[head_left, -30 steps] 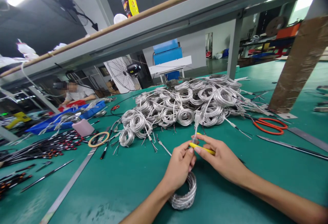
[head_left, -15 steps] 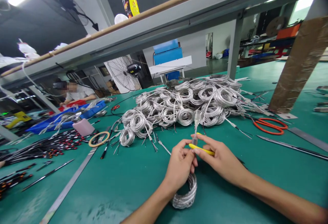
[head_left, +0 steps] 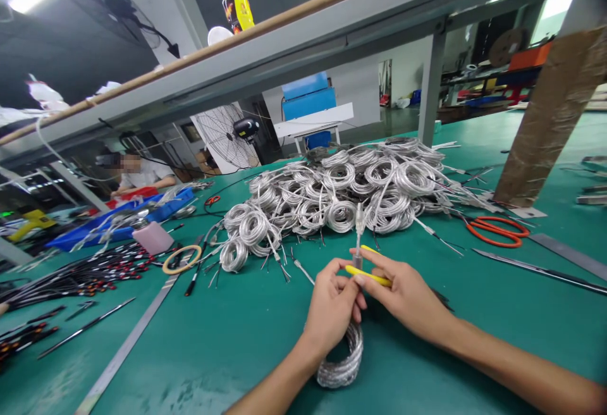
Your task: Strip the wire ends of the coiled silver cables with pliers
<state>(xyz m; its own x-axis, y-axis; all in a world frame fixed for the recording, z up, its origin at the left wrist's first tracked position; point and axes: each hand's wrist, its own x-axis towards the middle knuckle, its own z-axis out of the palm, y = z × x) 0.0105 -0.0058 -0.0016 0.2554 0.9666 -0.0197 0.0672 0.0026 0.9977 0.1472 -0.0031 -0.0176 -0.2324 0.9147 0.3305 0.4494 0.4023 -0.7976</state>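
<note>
My left hand [head_left: 332, 307] is closed round the lead of a silvery clear cable, whose coil [head_left: 340, 364] hangs just below and rests on the green table. The cable's pale connector end [head_left: 360, 222] stands upright above my fingertips, with a grey sleeve [head_left: 357, 262] under it. My right hand [head_left: 408, 291] grips a yellow-handled tool [head_left: 374, 277] close against that sleeve; its working end is hidden by the hand, so its kind is unclear. The fingertips of both hands meet at the sleeve.
Beyond my hands lies a heap of coiled cables [head_left: 341, 178]. Orange-handled scissors [head_left: 497, 231] and a dark pen-like tool [head_left: 540, 269] lie right. Leftward are a steel ruler [head_left: 133, 342], a tape ring [head_left: 182, 259], black cables [head_left: 80, 269] and a pink bottle [head_left: 152, 238]. A co-worker [head_left: 145, 171] sits behind.
Both hands keep nearly the same hold on the cable and the yellow-handled tool. The whole view has shifted slightly.
</note>
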